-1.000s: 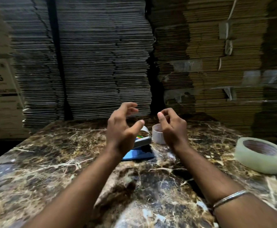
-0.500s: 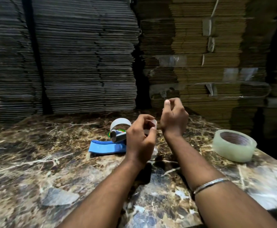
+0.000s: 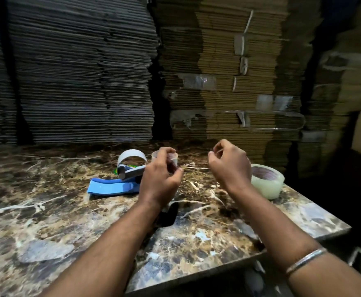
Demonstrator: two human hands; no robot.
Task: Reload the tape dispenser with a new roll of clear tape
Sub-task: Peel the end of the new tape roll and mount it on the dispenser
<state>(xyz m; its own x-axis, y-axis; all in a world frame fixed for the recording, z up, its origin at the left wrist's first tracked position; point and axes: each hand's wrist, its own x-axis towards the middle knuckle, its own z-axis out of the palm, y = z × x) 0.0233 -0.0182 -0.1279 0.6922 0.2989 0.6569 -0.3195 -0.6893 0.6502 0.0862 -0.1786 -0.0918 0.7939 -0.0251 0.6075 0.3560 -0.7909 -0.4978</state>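
The tape dispenser [image 3: 113, 187] lies on its side on the marble table [image 3: 47, 221], with a blue handle, a metal frame and a white curved guard. Just right of it stands a small white empty core [image 3: 155, 154], partly hidden by my left hand [image 3: 160, 181]. That hand hovers above the table with thumb and fingers pinched together. My right hand [image 3: 228, 166] is raised beside it, fingers curled shut. Whether a scrap of tape sits between either hand's fingers is not visible. The new roll of clear tape [image 3: 268, 182] lies flat just right of my right hand.
Tall stacks of flattened cardboard [image 3: 79, 71] rise directly behind the table, some bound with tape and straps. The table's right edge and front corner [image 3: 344, 228] drop off to a dark gap. A metal bangle is on my right wrist [image 3: 306, 261].
My left hand left the dispenser and moved right. Both hands closed into pinches, then spread apart, the right one ending close to the clear tape roll. The view panned right.
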